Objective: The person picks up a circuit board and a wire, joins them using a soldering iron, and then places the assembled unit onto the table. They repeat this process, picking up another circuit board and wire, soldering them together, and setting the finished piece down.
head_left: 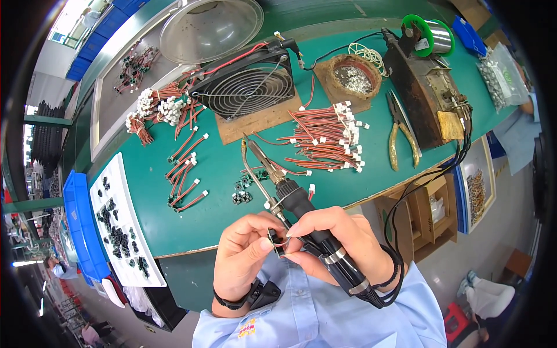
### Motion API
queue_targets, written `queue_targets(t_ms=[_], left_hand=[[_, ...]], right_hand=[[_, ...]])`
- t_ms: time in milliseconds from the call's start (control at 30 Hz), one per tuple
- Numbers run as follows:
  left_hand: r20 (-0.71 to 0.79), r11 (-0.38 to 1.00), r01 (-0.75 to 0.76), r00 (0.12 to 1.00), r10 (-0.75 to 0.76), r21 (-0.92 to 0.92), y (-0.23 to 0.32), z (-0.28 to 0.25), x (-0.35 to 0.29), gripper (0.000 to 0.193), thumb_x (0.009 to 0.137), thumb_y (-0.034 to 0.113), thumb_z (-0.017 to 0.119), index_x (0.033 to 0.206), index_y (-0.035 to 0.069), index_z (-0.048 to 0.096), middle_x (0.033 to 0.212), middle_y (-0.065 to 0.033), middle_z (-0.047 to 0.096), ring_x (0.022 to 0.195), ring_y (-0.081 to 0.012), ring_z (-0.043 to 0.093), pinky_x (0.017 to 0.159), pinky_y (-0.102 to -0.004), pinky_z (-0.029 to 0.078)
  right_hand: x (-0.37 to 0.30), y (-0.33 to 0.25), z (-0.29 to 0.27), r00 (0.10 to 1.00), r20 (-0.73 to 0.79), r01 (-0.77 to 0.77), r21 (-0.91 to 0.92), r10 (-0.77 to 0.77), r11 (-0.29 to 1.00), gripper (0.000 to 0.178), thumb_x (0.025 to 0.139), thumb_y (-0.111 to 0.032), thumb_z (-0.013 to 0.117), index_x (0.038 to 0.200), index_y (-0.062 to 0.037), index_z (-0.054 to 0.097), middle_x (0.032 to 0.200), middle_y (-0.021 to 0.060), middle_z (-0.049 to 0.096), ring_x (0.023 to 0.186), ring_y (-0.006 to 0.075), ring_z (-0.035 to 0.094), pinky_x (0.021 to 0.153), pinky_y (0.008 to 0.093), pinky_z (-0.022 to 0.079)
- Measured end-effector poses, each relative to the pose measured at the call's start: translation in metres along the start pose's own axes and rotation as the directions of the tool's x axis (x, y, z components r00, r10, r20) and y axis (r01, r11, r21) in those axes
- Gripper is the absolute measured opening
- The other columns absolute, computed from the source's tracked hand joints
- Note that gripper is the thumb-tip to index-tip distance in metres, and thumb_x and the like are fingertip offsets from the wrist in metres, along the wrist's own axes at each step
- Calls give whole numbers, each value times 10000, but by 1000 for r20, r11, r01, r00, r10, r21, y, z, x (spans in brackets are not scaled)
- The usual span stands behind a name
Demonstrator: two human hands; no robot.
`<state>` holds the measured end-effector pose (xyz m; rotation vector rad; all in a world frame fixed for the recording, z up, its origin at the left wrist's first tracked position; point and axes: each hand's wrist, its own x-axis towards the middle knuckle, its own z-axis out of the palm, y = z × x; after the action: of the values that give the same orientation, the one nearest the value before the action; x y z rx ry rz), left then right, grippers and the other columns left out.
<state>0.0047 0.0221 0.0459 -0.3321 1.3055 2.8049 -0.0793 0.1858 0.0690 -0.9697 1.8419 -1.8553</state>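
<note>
Close to my body, my left hand (242,250) pinches a small black component with a green board (275,239) between thumb and fingers. My right hand (354,243) is wrapped round a black soldering iron (297,203), which has a metal solder feed tube beside its tip. The iron slants up and away from me, its tip over the green mat. The thumb and forefinger of my right hand also meet at the component, where a short red wire shows. Just beyond my hands lie several small black-and-green components (242,196) and a wire with a white connector (311,190).
Bundled red-black wires (325,139) lie mid-bench. Behind them stand a black fan (246,87) and a round solder-scrap pot (354,78). Pliers (400,130), a solder feeder unit (426,87) and a solder spool (432,37) are at right. A white tray (125,203) holds components at left.
</note>
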Motion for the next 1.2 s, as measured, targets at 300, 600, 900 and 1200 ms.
queue_targets(t_ms=[300, 600, 900, 1200], left_hand=[[8, 993, -66, 998, 66, 103, 5, 4, -1, 158, 835, -5, 546, 984, -46, 517, 968, -134, 558, 875, -178, 563, 784, -306, 445], [43, 949, -105, 994, 96, 299, 6, 13, 1, 139, 864, -9, 490, 965, 0, 396, 1008, -196, 580, 923, -208, 568, 861, -348, 426], [-165, 908, -232, 939, 303, 350, 1, 2, 9, 111, 852, 30, 480, 918, 38, 391, 927, -181, 599, 876, -205, 569, 828, -345, 430], [-261, 844, -324, 850, 458, 427, -5, -11, 15, 98, 854, 8, 492, 896, 26, 406, 1001, -177, 573, 894, -215, 613, 829, -330, 436]], right_hand=[[-1, 2, 0, 997, -52, 60, -78, -64, 995, 408, 687, 43, 719, 1015, -19, 483, 791, 85, 635, 702, 172, 651, 640, 257, 506], [-2, 7, 1, 975, -151, 133, -181, -161, 974, 407, 677, 37, 702, 1033, -47, 521, 815, 72, 619, 634, 191, 611, 527, 261, 476], [-19, 17, -14, 913, -294, 188, -307, -281, 933, 452, 665, -155, 764, 1042, -79, 528, 813, 51, 617, 800, 245, 568, 820, 385, 376], [-49, 15, -16, 960, 45, 254, -549, -276, 796, 496, 599, -293, 785, 1024, -134, 586, 718, 12, 596, 732, 184, 569, 850, 403, 320]])
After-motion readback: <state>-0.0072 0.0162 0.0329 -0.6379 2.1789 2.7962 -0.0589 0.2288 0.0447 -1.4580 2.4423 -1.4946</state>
